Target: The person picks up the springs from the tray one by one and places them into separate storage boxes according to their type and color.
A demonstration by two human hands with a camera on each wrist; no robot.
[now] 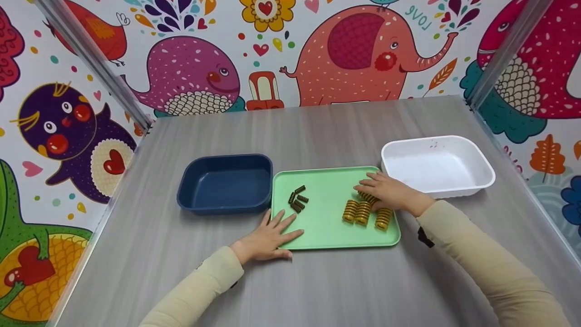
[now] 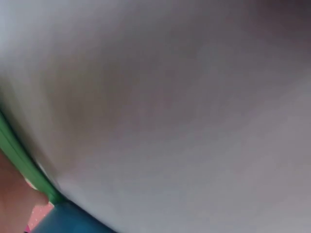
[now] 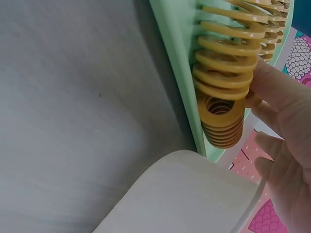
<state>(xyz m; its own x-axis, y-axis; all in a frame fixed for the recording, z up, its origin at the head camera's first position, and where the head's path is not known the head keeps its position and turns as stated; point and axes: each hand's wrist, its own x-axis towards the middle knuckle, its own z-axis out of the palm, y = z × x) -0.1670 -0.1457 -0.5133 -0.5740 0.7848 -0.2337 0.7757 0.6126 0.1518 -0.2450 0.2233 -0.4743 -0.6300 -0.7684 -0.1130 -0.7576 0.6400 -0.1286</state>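
Note:
Several yellow coil springs (image 1: pixel 362 213) lie on the right part of a light green tray (image 1: pixel 322 231). Over one of them reaches my right hand (image 1: pixel 392 195), fingers extended past it and thumb down among the springs. In the right wrist view, the thumb touches or nearly touches a yellow spring (image 3: pixel 226 73), while the other fingers hang loosely bent. My left hand (image 1: pixel 268 238) rests spread over the tray's near left corner. Several small dark springs (image 1: pixel 297 200) lie near the tray's left side. The left wrist view is blurred, showing mostly tabletop.
A dark blue bin (image 1: pixel 224 184) stands left of the tray, close against it. A white bin (image 1: pixel 438 165) stands at its upper right, beside my right forearm. Printed wall panels (image 1: pixel 272 54) and metal posts (image 1: pixel 97 63) border the grey table (image 1: pixel 313 136).

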